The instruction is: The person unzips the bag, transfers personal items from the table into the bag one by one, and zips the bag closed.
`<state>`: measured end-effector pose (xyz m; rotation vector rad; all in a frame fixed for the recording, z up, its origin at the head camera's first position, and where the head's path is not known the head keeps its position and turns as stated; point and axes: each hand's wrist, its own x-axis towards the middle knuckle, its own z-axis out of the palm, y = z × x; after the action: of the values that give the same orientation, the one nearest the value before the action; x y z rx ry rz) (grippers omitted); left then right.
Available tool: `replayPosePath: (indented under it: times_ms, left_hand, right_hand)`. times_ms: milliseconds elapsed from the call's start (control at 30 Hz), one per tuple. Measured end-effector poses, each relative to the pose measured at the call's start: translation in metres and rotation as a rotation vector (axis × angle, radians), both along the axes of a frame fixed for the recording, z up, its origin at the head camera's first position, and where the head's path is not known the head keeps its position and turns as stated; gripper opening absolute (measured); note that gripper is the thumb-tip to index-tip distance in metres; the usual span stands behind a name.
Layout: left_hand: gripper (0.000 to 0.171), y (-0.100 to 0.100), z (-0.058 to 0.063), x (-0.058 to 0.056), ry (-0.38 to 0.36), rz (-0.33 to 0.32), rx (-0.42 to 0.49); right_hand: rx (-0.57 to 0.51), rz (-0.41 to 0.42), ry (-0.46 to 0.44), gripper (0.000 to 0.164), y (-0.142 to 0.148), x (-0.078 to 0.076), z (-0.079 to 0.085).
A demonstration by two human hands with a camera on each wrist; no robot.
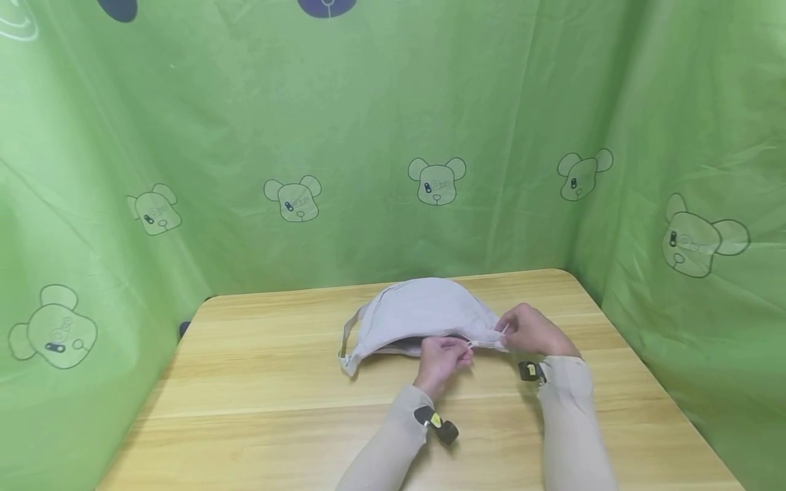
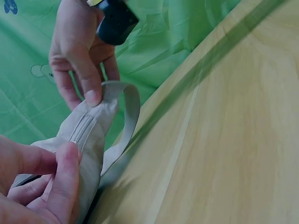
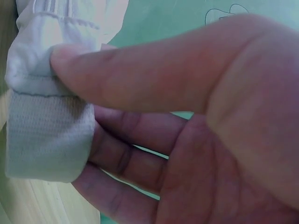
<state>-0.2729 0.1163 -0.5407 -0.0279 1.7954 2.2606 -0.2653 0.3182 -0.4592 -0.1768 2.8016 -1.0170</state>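
A pale grey-white waist bag [image 1: 424, 307] lies on the table, its zipped edge toward me and its mouth gaping on the left part. At the zipper [image 2: 84, 129], my left hand [image 1: 439, 361] pinches the pull between thumb and index finger; the pull is mostly hidden by the fingertips. My right hand [image 1: 537, 332] grips the bag's right end, thumb on the fabric tab where the webbing strap [image 3: 49, 135] is sewn in. In the left wrist view the strap loops down beside that end. What is inside the bag cannot be seen.
The wood-grain table [image 1: 258, 382] has rounded far corners. Green curtains [image 1: 368, 123] printed with bear heads surround it at the back and both sides. A small black camera [image 1: 443, 428] is strapped to the left wrist, another [image 1: 529, 371] to the right.
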Motion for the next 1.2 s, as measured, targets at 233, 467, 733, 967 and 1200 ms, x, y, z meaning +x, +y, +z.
replayPosePath:
  times_ms: [233, 467, 733, 967, 1200]
  left_hand:
    - [0.009, -0.0032, -0.0026, -0.0021, -0.01, 0.008, 0.004]
    - [0.009, -0.0035, -0.0048, -0.0033, -0.014, 0.017, 0.009]
    - [0.011, -0.0045, -0.0056, -0.0017, -0.031, 0.011, 0.002]
    - [0.012, -0.0043, -0.003, 0.0001, -0.021, 0.024, 0.007]
    - [0.015, -0.0042, -0.0057, -0.002, -0.023, 0.029, 0.037]
  right_hand:
    - [0.001, 0.011, 0.004, 0.025, -0.001, 0.001, 0.0018]
    - [0.014, 0.007, 0.001, 0.025, -0.0014, -0.0007, 0.002]
    - [0.02, 0.015, 0.016, 0.024, -0.0003, -0.0002, -0.0003]
    - [0.016, 0.022, 0.036, 0.024, -0.0004, -0.0003, -0.0009]
    - [0.018, 0.029, 0.033, 0.024, -0.0008, -0.001, -0.0004]
